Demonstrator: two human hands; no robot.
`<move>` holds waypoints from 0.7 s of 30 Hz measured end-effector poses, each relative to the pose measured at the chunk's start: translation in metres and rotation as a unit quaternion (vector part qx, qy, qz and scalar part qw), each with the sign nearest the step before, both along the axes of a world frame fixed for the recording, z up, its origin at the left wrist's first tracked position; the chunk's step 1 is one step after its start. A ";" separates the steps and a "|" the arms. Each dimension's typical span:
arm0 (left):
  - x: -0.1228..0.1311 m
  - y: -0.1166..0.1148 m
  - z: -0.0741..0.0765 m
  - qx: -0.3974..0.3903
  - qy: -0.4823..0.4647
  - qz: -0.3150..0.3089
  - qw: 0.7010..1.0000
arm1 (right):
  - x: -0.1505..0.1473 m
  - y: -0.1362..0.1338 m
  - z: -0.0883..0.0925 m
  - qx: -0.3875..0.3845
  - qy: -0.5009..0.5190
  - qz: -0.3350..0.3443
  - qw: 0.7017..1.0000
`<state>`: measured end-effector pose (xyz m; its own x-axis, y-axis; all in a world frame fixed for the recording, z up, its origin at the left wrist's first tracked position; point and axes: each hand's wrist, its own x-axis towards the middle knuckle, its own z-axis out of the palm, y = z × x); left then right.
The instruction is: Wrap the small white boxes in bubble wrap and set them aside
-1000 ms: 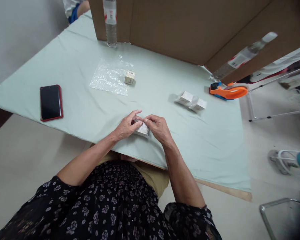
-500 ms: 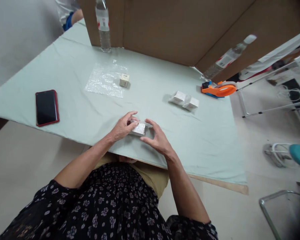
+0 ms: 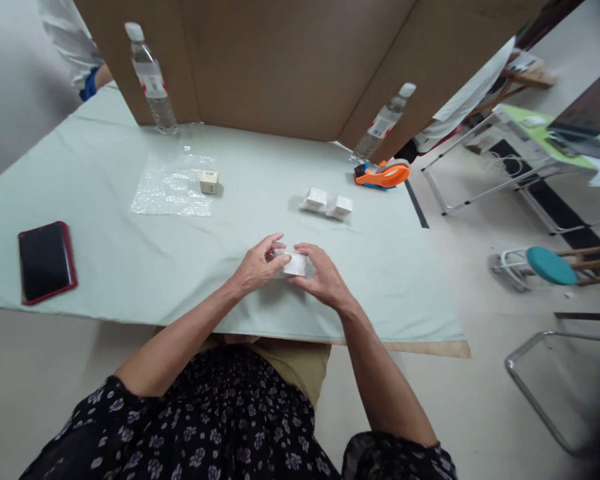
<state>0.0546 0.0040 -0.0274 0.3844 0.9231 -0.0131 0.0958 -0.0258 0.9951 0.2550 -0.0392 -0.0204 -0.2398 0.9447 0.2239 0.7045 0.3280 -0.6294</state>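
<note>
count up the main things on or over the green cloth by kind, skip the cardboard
Bottles: 2
Tape dispenser: 1
Red-cased device: 1
Flat bubble-wrap sheet: 1
Unwrapped box: 1
Wrapped boxes, side by side: 2
Packet between left hand and right hand: 1
Total: 9

Workroom, bubble wrap (image 3: 167, 190), tape dispenser (image 3: 389, 175), laptop (image 3: 591, 107)

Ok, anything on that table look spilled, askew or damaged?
Nothing clearly stands out. The left bottle and right bottle slant outward, perhaps just lens effect. No spill shows on the cloth. Fine damage on the handled box can't be judged.
</note>
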 end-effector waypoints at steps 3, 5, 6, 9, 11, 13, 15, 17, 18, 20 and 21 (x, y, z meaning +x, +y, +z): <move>0.011 -0.001 0.004 0.026 0.009 -0.010 1.000 | 0.046 0.006 0.003 0.014 0.010 -0.057 0.998; 0.009 -0.006 0.003 0.039 0.037 -0.014 0.998 | 0.077 0.013 0.002 0.006 0.018 -0.118 0.993; 0.006 -0.009 0.002 0.048 0.055 -0.013 0.997 | 0.091 0.017 0.001 -0.002 0.019 -0.147 0.989; -0.007 -0.018 -0.005 0.085 0.107 -0.006 0.991 | 0.124 0.030 -0.003 -0.026 0.009 -0.202 0.979; -0.015 -0.022 -0.010 0.111 0.134 0.004 0.985 | 0.138 0.040 -0.006 -0.039 0.003 -0.214 0.976; -0.021 -0.026 -0.012 0.129 0.148 0.010 0.981 | 0.146 0.048 -0.009 -0.055 0.001 -0.215 0.975; -0.024 -0.027 -0.013 0.138 0.150 0.008 0.979 | 0.150 0.054 -0.011 -0.076 -0.002 -0.208 0.975; -0.026 -0.029 -0.013 0.145 0.147 0.001 0.978 | 0.152 0.056 -0.010 -0.091 -0.010 -0.203 0.975; -0.026 -0.029 -0.013 0.150 0.146 -0.002 0.978 | 0.154 0.055 -0.009 -0.095 -0.016 -0.203 0.974; -0.029 -0.030 -0.012 0.156 0.146 -0.005 0.977 | 0.156 0.048 -0.004 -0.093 -0.029 -0.208 0.973; -0.031 -0.030 -0.011 0.157 0.146 -0.004 0.977 | 0.156 0.044 0.000 -0.085 -0.034 -0.214 0.972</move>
<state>0.0237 -0.0261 -0.0380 0.4146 0.8961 0.1588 0.3733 -0.3266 0.8683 0.4112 0.0043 -0.0204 0.1754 0.9830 0.0539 0.7959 -0.1093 -0.5955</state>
